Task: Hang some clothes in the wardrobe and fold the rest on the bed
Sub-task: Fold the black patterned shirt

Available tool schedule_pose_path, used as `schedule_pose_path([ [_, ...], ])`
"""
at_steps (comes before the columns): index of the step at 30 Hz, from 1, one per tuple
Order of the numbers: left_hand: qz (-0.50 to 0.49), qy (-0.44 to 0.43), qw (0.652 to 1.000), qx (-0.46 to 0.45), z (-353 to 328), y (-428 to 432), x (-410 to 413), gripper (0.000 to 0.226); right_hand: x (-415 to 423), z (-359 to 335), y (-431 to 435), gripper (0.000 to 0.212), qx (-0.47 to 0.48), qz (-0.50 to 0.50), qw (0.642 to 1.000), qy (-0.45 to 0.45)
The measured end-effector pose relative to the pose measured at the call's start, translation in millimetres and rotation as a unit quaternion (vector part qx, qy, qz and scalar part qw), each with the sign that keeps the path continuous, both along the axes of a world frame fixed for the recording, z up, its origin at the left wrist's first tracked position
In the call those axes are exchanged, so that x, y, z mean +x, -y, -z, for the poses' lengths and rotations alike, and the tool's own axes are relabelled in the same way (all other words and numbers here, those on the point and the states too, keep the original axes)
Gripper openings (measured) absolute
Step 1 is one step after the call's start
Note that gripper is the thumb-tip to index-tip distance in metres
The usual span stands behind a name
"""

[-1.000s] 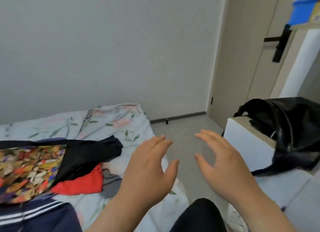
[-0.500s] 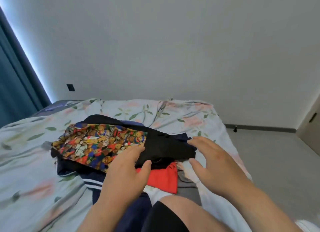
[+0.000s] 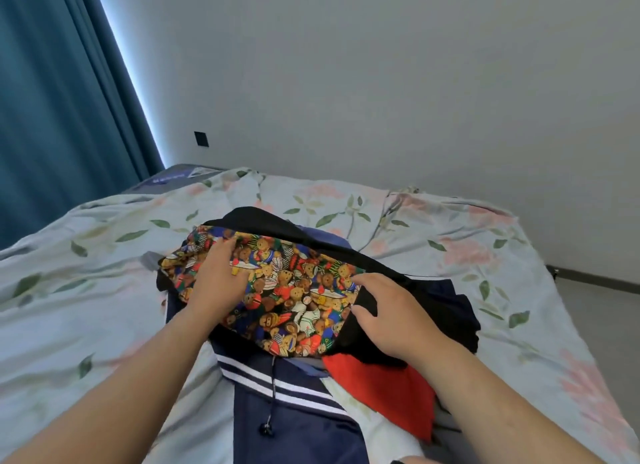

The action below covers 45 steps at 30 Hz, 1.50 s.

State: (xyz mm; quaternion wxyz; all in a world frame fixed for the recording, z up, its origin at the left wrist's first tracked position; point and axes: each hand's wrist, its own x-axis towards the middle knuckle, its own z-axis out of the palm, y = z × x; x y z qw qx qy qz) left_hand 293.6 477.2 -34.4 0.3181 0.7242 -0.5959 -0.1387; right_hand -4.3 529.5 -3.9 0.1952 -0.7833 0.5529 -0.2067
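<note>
A pile of clothes lies on the bed, which has a floral sheet. On top is a colourful bear-print garment with a black garment around it. Under them lie a navy garment with white stripes and a red garment. My left hand rests on the left part of the bear-print garment, fingers bent over the cloth. My right hand lies with spread fingers on the black garment at the print's right edge.
A teal curtain hangs at the left behind the bed. A plain grey wall stands behind the bed, with a dark wall socket. Grey floor shows to the right of the bed.
The view swung left from the door and cabinet to the bed. Both hands went from the air down onto the clothes pile, the left onto the bear print, the right onto the black cloth.
</note>
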Motion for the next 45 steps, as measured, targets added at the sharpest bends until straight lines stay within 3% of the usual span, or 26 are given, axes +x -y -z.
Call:
schedule_pose_path([
  [5,0.015,0.020,0.998,0.053,1,47,26,0.082,21,4,22,0.046,0.009,-0.005,1.000,0.022],
  [9,0.051,0.039,0.992,0.110,13,73,40,0.079,31,11,37,0.048,0.010,-0.006,1.000,0.020],
  [13,0.054,0.113,0.982,0.138,24,85,50,0.033,41,14,46,0.047,0.009,-0.011,1.000,0.021],
  [17,0.046,0.095,0.994,0.036,17,70,38,0.021,51,13,51,0.050,0.007,-0.024,1.000,0.016],
  [22,0.207,-0.035,0.973,-0.099,-15,-10,-20,0.023,65,11,57,0.069,0.008,-0.045,0.998,0.051],
  [27,0.246,-0.013,0.951,-0.189,-18,-58,-41,0.011,52,5,50,0.022,-0.038,-0.076,0.994,0.068],
  [32,0.316,0.087,0.944,-0.035,-25,-66,-59,0.021,13,-23,15,0.041,0.002,-0.091,0.987,0.133],
  [36,0.345,0.105,0.921,0.146,-33,-80,-102,0.061,-25,-39,-14,0.040,0.029,-0.095,0.992,0.081],
  [39,0.396,0.109,0.892,0.191,-25,-98,-138,0.026,-65,-47,-34,0.027,0.094,-0.063,0.991,0.070],
  [42,0.360,0.175,0.907,0.130,-3,-100,-162,0.014,-108,-42,-50,0.008,0.177,-0.032,0.983,0.020],
  [45,0.338,0.137,0.915,0.173,12,-98,-184,0.017,-146,-25,-65,0.027,0.270,-0.038,0.960,-0.055],
])
